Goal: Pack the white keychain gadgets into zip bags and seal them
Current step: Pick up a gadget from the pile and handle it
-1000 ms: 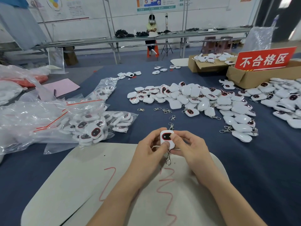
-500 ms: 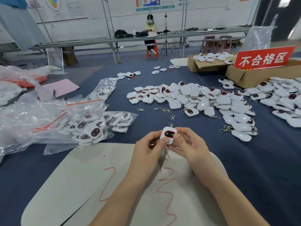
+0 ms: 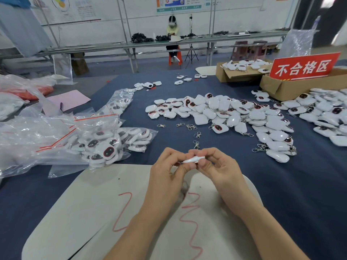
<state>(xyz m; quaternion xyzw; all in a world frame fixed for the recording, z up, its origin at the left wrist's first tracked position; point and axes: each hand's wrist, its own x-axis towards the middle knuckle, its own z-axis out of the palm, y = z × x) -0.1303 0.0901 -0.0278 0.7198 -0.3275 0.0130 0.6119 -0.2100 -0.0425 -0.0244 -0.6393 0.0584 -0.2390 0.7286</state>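
Flanking held gadget (image 3: pixel 193 159), filled bags (image 3: pixel 105 143), gadget pile (image 3: pixel 225 113)

Left hand (image 3: pixel 165 175) and right hand (image 3: pixel 217 169) pinching one white gadget (image 3: pixel 193 159) edge-on above a white board (image 3: pixel 90 212), gadget pile (image 3: pixel 225 113) beyond, filled zip bags (image 3: pixel 105 139) left, red sign (image 3: pixel 304 66) far right

Glossy white plastic gadgets (image 3: pixel 231 117), clear crinkled (shiny) zip bags (image 3: pixel 56 132), matt blue tablecloth (image 3: pixel 300 184)
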